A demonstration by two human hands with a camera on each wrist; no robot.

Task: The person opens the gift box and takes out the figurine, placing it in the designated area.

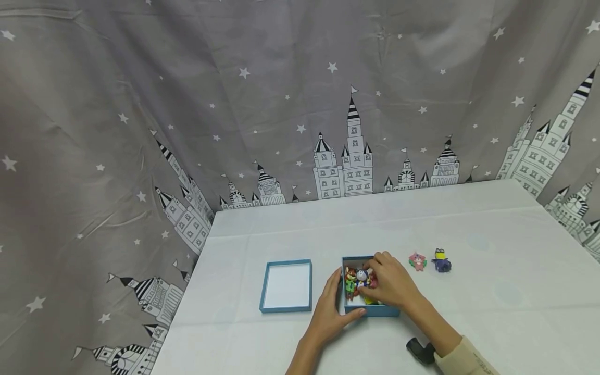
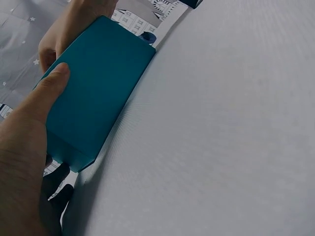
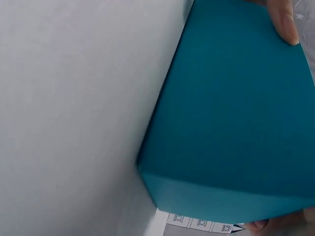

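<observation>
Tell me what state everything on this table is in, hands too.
Blue box: open, upright, holding figures
Shallow blue lid: off, hollow side up
Figures inside: grouped together, partly hidden
Pink figure: out of the box
Dark-blue-and-yellow figure: out of the box
Left hand: resting against the box
Right hand: in the box, grip unclear

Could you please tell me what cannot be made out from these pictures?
Head view: the right hand partly covers the figures; whether it grips one is unclear.
Both wrist views: the wall of the blue box hides its inside.
Head view: the right sleeve is cut off by the bottom edge.
</observation>
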